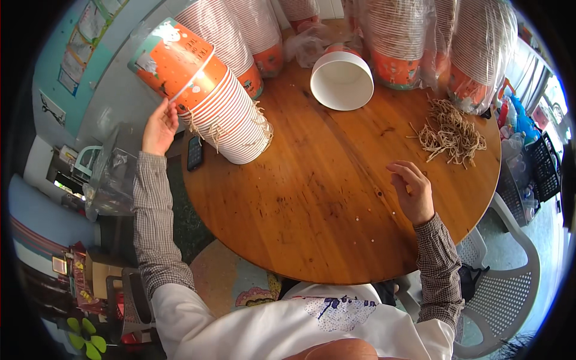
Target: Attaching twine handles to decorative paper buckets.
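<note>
A tall stack of nested paper buckets [222, 114] stands on the table at the left, tilted in view. Its top bucket [174, 57] is orange and green with printed figures, and loops of straw-coloured twine [207, 131] hang from the stack's rims. My left hand [159, 127] is beside the stack, fingers stretched up, fingertips at the top bucket's rim. Over the right of the table hovers my right hand [413, 193], empty, with loosely bent fingers apart. Beyond it lies a tangled heap of cut twine [451, 133]. One bucket [342, 83] rests on its side, its white inside facing me.
Plastic-wrapped bucket stacks [396, 45] line the table's far side. A black phone [195, 153] lies by the left stack, near the edge of the round wooden table [300, 216]. A grey plastic chair [504, 288] is at the right, with black crates [543, 168] beyond.
</note>
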